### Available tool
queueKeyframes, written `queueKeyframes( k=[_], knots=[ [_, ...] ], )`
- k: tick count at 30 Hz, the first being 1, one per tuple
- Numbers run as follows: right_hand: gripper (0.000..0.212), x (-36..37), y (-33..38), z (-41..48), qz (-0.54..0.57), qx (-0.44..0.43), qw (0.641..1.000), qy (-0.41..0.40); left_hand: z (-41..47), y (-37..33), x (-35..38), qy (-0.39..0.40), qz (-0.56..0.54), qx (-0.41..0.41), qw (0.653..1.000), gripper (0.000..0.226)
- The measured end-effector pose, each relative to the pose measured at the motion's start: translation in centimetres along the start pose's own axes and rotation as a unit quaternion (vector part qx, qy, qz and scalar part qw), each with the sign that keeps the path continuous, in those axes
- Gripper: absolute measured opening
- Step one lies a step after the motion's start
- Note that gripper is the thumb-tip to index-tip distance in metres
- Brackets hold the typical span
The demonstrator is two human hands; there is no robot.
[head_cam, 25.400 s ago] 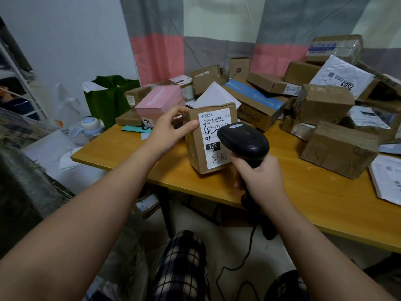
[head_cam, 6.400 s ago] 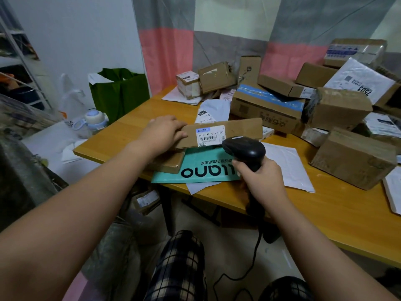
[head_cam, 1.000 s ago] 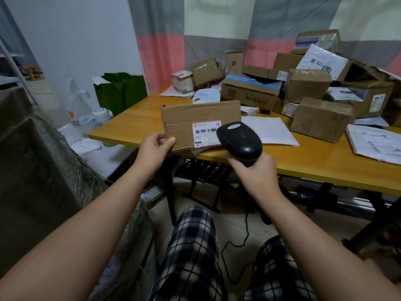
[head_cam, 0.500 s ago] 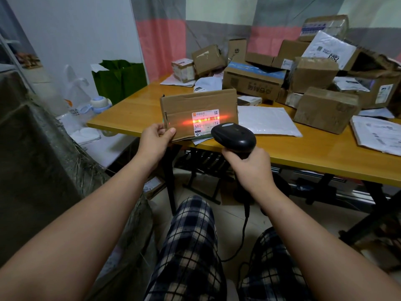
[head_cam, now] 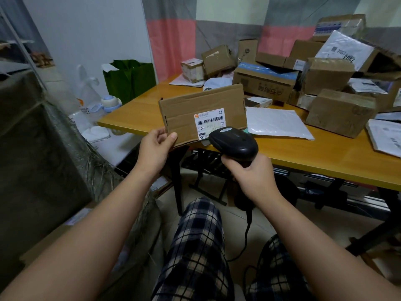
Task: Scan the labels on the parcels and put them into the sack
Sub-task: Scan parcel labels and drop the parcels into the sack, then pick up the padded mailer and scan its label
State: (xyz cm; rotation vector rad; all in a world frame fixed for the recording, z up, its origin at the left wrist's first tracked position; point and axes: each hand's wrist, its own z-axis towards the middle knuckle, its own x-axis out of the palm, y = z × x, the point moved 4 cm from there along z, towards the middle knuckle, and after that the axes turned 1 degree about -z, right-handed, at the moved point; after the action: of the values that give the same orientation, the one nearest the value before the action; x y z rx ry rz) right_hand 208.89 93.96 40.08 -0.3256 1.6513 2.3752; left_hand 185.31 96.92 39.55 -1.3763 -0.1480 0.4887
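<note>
In the head view, we hold a flat cardboard parcel [head_cam: 191, 111] upright by the near edge of the table [head_cam: 303, 153], at about 12 o'clock from the frame's centre. Our left hand [head_cam: 155, 146] pinches its lower left corner, thumb on the front face and fingers behind. Its label [head_cam: 209, 121] faces us. Our right hand [head_cam: 251, 172] is wrapped round the grip of the black scanner [head_cam: 234, 144], whose head sits just off the label at its 5 o'clock.

No beam shows on the label, so we cannot tell whether it has read. We judge this parcel to be at the scan step and not yet bagged. Much is left: a heap of parcels [head_cam: 325, 77] at 2 o'clock on the table, and a white mailer [head_cam: 275, 123] lying flat.

The sack [head_cam: 39, 148] stands at 9 o'clock with its side towards us, its contents hidden. A green bag [head_cam: 130, 77] at 11 o'clock stands open, its contents unseen.
</note>
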Motion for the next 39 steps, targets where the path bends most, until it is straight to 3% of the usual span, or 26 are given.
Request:
queueKeyframes(
  k=[5, 8, 10, 18, 22, 26, 28, 31, 34, 39],
  knots=[
    [0.016, 5.5, 0.7, -1.0, 0.021, -0.010, 0.995, 0.099, -5.7, 3.3, -6.8, -0.125, -0.006, 0.010, 0.992, 0.028],
    [0.028, 10.1, 0.5, -1.6, -0.001, -0.008, 0.987, 0.161, -9.6, 6.8, -12.6, -0.248, 0.026, -0.017, 0.968, 0.030],
    [0.022, 13.2, 0.1, -2.0, -0.041, -0.006, 0.977, 0.207, -12.2, 9.1, -16.4, -0.302, 0.057, -0.049, 0.950, 0.029],
    [0.029, 23.0, -0.2, -5.0, -0.115, -0.037, 0.940, 0.320, -19.0, 15.4, -25.3, -0.402, 0.193, -0.169, 0.879, 0.036],
    [0.033, 24.8, -0.5, -5.8, -0.128, -0.047, 0.927, 0.349, -19.5, 16.7, -25.9, -0.405, 0.228, -0.198, 0.863, 0.037],
    [0.032, 25.1, -1.2, -5.8, -0.138, -0.038, 0.928, 0.343, -16.5, 17.6, -25.8, -0.352, 0.234, -0.211, 0.881, 0.033],
    [0.030, 25.2, -1.6, -5.4, -0.141, -0.031, 0.930, 0.337, -14.6, 18.3, -25.5, -0.298, 0.247, -0.254, 0.886, 0.036],
    [0.028, 25.0, -2.0, -5.0, -0.138, -0.020, 0.930, 0.339, -13.2, 19.3, -24.7, -0.245, 0.285, -0.355, 0.856, 0.059],
    [0.023, 24.3, -2.3, -4.6, -0.125, -0.007, 0.935, 0.333, -12.2, 18.1, -23.5, -0.247, 0.338, -0.288, 0.861, 0.065],
    [0.014, 21.4, -2.0, -2.2, -0.091, 0.016, 0.955, 0.283, -9.5, 14.1, -19.2, -0.180, 0.344, -0.142, 0.911, 0.051]
  ],
)
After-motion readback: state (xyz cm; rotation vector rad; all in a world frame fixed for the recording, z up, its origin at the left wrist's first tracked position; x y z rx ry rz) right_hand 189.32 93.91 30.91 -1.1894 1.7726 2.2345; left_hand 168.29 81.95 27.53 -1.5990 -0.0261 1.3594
